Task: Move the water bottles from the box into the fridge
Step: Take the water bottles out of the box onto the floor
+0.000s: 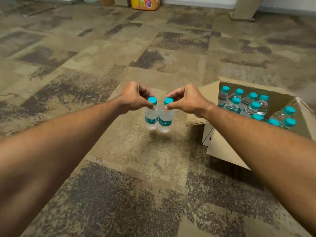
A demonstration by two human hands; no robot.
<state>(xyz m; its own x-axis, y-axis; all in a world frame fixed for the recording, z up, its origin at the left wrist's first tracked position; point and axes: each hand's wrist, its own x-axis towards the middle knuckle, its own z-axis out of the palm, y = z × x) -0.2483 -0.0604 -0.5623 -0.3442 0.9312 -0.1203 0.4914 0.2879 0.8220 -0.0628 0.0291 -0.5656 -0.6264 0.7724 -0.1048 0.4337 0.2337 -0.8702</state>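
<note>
Two small clear water bottles with teal caps hang side by side above the carpet. My left hand (135, 98) pinches the neck of the left bottle (151, 118) just under its cap. My right hand (186, 100) pinches the neck of the right bottle (165, 122), whose teal label faces me. Both bottles are upright and almost touch each other. To the right stands an open cardboard box (220, 147) holding several more teal-capped bottles (253, 105). No fridge is in view.
Patchy brown and grey carpet (119, 185) covers the floor all around. Far back stand a colourful orange package (145, 3) and a beige post base (242, 12) by the wall. The box's left flap (203, 106) juts out toward my right wrist.
</note>
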